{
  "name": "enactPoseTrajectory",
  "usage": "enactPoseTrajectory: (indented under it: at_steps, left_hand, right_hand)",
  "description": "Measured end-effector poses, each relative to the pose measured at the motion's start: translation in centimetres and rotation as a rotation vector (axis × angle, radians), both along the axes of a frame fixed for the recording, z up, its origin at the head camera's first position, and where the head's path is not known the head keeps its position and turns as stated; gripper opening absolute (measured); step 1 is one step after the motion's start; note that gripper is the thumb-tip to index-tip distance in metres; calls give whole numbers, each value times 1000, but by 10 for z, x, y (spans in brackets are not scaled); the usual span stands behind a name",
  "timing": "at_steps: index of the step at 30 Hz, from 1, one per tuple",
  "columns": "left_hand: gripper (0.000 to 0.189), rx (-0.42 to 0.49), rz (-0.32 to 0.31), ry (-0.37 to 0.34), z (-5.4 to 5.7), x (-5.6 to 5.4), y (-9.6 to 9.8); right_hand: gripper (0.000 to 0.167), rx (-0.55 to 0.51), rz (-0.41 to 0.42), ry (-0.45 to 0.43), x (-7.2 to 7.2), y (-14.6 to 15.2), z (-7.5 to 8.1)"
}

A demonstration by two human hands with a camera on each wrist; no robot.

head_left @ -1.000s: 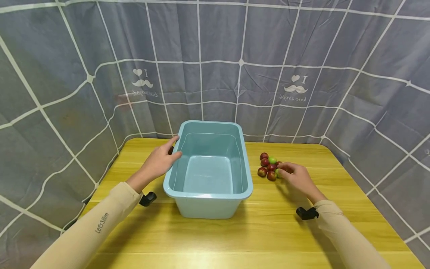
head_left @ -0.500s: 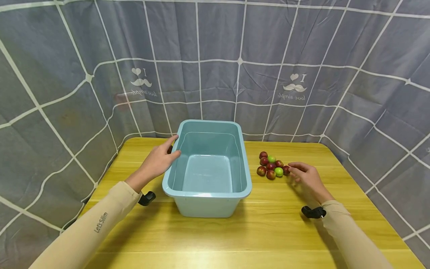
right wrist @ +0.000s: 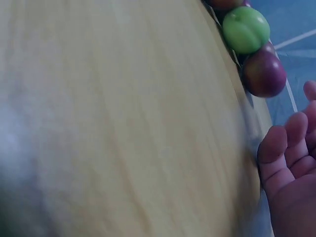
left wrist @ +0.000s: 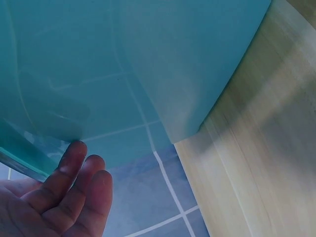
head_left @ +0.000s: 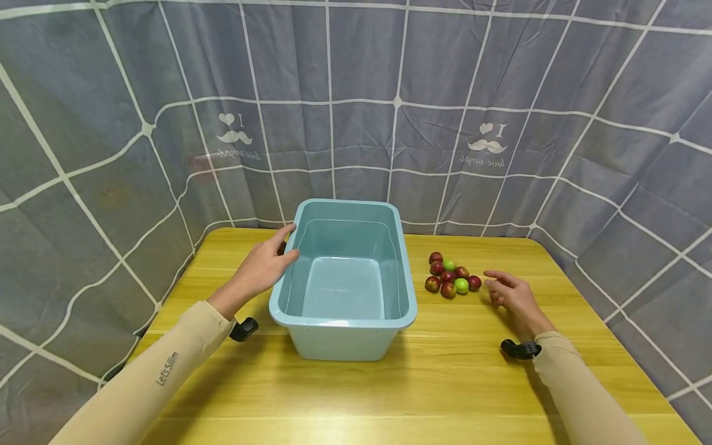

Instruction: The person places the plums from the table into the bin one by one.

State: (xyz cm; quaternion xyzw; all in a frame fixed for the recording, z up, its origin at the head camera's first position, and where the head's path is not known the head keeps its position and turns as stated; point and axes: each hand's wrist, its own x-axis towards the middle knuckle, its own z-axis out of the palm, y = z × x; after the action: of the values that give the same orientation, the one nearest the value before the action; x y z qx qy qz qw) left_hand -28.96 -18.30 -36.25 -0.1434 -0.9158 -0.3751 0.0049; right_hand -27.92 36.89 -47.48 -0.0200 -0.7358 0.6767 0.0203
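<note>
The head view shows the left hand [head_left: 260, 269] grasping the left rim of the blue tub [head_left: 343, 322], thumb over the inner side; the left wrist view adds what that hides, the other fingers [left wrist: 74, 160] along the outer wall, though whether every fingertip touches it cannot be told. The right hand [head_left: 517, 303] is released, holding nothing, its fingers loosely bent just beside the fruit cluster [head_left: 447, 276], seven dark red and two green pieces on the table [head_left: 345, 395] to the tub's right. The right wrist view confirms a gap between fingertips and the nearest dark red fruit [right wrist: 264, 74], which partly covers another piece. The tub's far end sits near the back edge, before the grey curtain [head_left: 361, 142]. Bare wood separates tub from fruit, and more stretches toward the front and right edges.
</note>
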Motion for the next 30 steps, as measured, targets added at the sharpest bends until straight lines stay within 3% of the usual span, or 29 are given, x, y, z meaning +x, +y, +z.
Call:
enactPoseTrajectory:
  at_steps: [3, 8, 14, 21, 30]
  left_hand:
    - [67, 3, -2, 3, 0, 0, 1]
    - [68, 7, -5, 5, 0, 0, 1]
    - [68, 8, -4, 5, -1, 1, 1]
    - [66, 5, -9, 19, -1, 3, 2]
    - [66, 10, -15, 17, 1, 5, 4]
  right_hand:
    - [33, 72, -32, -12, -2, 3, -3]
    - [54, 203, -53, -58, -3, 7, -7]
    - [66, 239, -42, -110, -6, 9, -9]
    - [67, 293, -49, -158, -7, 6, -12]
    - [71, 382, -37, -151, -8, 5, -10]
